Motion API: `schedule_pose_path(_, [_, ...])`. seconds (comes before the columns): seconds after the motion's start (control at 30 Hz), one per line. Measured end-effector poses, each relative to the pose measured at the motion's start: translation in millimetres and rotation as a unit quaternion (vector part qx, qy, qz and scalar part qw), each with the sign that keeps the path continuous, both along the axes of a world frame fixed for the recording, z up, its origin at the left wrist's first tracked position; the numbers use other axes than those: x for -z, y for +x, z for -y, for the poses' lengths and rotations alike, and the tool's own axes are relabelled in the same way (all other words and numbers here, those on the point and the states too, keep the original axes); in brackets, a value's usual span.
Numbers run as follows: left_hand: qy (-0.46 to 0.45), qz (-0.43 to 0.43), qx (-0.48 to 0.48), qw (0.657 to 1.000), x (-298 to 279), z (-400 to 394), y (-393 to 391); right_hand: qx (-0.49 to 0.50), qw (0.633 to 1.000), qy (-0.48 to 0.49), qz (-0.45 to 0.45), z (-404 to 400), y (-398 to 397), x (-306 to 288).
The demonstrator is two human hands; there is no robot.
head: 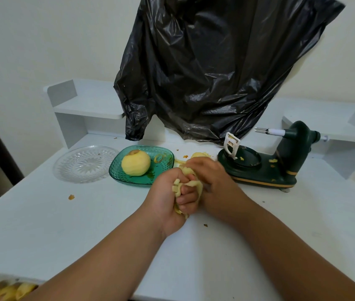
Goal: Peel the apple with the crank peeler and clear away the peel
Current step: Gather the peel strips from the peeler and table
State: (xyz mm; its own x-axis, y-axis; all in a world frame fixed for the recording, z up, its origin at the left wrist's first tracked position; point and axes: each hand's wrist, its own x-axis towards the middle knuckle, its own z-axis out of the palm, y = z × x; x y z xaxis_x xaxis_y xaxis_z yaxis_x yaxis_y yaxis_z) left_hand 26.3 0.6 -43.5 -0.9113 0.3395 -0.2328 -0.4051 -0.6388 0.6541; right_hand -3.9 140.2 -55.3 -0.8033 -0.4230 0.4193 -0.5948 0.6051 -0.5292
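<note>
A tangle of pale yellow peel (188,187), in thin ribbon-like strips, sits bunched between both hands over the white desk (63,224). The left hand (170,200) has its fingers curled round the strips, some poking out between the knuckles; the right hand (211,183) lies over the top of the bundle and presses against it, touching the left, though how far its fingers close cannot be made out. A few more strips lie on the desk just behind the hands.

The peeled apple (136,162), smooth and matte yellow with a brownish stem end, rests in a green translucent dish (120,172) with a dotted texture, just left of the hands. Beside that stands a clear cut-glass plate (85,164) with a star pattern.

To the right of the hands is the crank peeler (278,161), dark green plastic with gold trim, its metal prongs bare and its white blade arm upright; peel scraps cling to its base. No writing is legible on it. A crinkled, glossy black plastic bag (215,68) hangs behind.
</note>
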Motion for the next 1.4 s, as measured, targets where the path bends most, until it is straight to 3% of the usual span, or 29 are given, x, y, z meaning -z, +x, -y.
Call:
schedule_pose_path(0.17, [-0.006, -0.008, 0.011, 1.000, -0.6, 0.9, 1.8, 0.007, 0.999, -0.020, 0.026, -1.3, -0.4, -1.4])
schedule_pose_path(0.4, [0.029, 0.031, -0.058, 0.997, 1.2, -2.0, -0.7, 0.088, 0.977, -0.195, -0.002, -1.9, 5.4, -10.6])
schedule_pose_path(0.57, [0.009, 0.040, -0.044, 0.998, 1.4, -4.3, -2.2, 0.115, 0.954, -0.272, -0.048, 0.2, 9.6, -13.9])
schedule_pose_path(0.7, [-0.038, 0.013, -0.013, 0.999, 2.6, -6.6, -4.3, -0.005, 0.982, -0.146, -0.116, 10.0, 19.5, -16.4])
schedule_pose_path(0.83, [0.015, 0.011, 0.008, 1.000, 4.4, -0.5, -4.2, -0.099, 0.986, -0.055, -0.121, 13.5, 26.2, -18.9])
schedule_pose_path(0.9, [0.006, 0.007, 0.005, 1.000, 3.5, -1.1, -3.3, -0.079, 0.986, -0.064, -0.132, 10.7, 28.5, -19.8])
schedule_pose_path(1.0, [0.006, 0.011, -0.017, 1.000, 3.2, -3.1, -3.5, 0.021, 0.973, -0.177, -0.149, 6.9, 25.8, -18.2])
schedule_pose_path(1.07, [0.028, 0.019, -0.020, 0.999, 3.9, -1.6, -4.7, 0.084, 0.969, -0.199, -0.121, 4.8, 18.7, -14.7])
schedule_pose_path(1.23, [0.031, 0.004, -0.004, 0.999, 3.2, -0.3, -0.9, 0.065, 0.996, 0.059, -0.001, 4.1, 7.2, 0.6])
schedule_pose_path(1.4, [0.030, -0.004, 0.000, 1.000, 1.6, 1.3, 1.0, 0.047, 0.998, 0.038, -0.001, 4.0, 5.5, 1.3])
